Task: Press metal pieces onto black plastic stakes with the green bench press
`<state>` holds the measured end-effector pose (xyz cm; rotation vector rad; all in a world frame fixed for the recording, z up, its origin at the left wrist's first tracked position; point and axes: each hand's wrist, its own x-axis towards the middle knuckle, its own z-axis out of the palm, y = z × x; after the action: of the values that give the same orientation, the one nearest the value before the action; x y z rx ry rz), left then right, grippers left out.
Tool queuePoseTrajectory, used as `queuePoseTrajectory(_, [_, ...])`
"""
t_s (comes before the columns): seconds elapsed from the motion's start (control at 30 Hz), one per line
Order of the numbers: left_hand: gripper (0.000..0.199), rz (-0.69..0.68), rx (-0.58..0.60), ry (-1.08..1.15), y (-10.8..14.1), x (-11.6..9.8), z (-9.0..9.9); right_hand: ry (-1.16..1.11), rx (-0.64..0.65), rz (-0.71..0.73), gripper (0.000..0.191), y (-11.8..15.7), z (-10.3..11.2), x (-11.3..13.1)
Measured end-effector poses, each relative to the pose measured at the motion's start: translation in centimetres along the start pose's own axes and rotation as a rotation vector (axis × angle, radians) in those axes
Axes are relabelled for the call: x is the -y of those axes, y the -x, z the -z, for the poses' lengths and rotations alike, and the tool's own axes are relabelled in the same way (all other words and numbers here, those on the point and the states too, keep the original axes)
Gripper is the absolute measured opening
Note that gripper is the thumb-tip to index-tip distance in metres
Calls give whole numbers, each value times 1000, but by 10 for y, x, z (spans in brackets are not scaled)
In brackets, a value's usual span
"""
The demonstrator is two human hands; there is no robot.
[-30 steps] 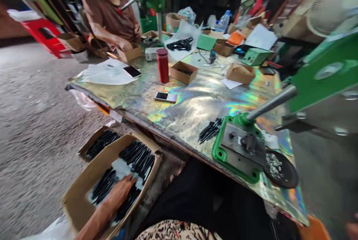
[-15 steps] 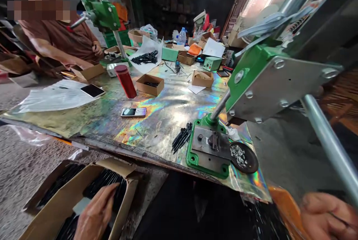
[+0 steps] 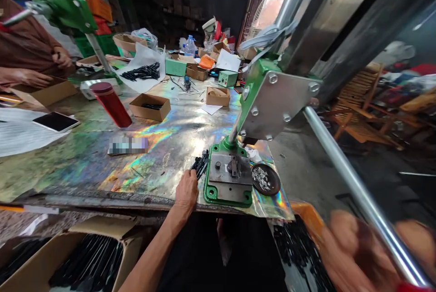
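Observation:
My left hand (image 3: 187, 188) reaches onto the table's front edge with its fingers closed around the near ends of a small pile of thin black sticks (image 3: 200, 163). Just to the right stands the green press (image 3: 211, 192), with a steel block on its base. My right hand (image 3: 344, 242) is a motion blur at the lower right, beside the press's long metal lever (image 3: 354, 192); its fingers are smeared. Below it, many more black sticks (image 3: 299, 246) lie by an orange container (image 3: 308, 217).
A round dark dish (image 3: 274, 185) with small pale scraps sits right of the press. Cardboard boxes of black sticks (image 3: 91, 255) stand low at left. On the table are a red flask (image 3: 111, 106), a phone (image 3: 56, 121) and a small carton (image 3: 153, 109). A co-worker (image 3: 27, 51) sits far left.
My left hand has left the cardboard box and moved up and right to the pile beside the press. My right hand has risen toward the lever. The view has swung right.

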<state>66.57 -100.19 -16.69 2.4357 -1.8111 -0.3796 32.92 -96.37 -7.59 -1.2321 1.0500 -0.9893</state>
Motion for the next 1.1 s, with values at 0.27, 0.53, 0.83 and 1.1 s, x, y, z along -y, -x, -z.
queuePoseTrajectory(0.27, [30, -82, 28, -169, -1, 0, 5, 451, -236, 19, 21, -80, -18, -72])
queuePoseTrajectory(0.53, [19, -35, -64, 41, 0, 16, 4, 881, -300, 128, 15, -136, -14, -122])
queuePoseTrajectory(0.83, [17, 95, -179, 918, 4, 16, -2, 1063, -237, 216, 9, -137, -12, -139])
queuePoseTrajectory(1.1, [36, 105, -52, 1453, 18, -12, 19, 915, -252, 284, 13, -136, -5, -140])
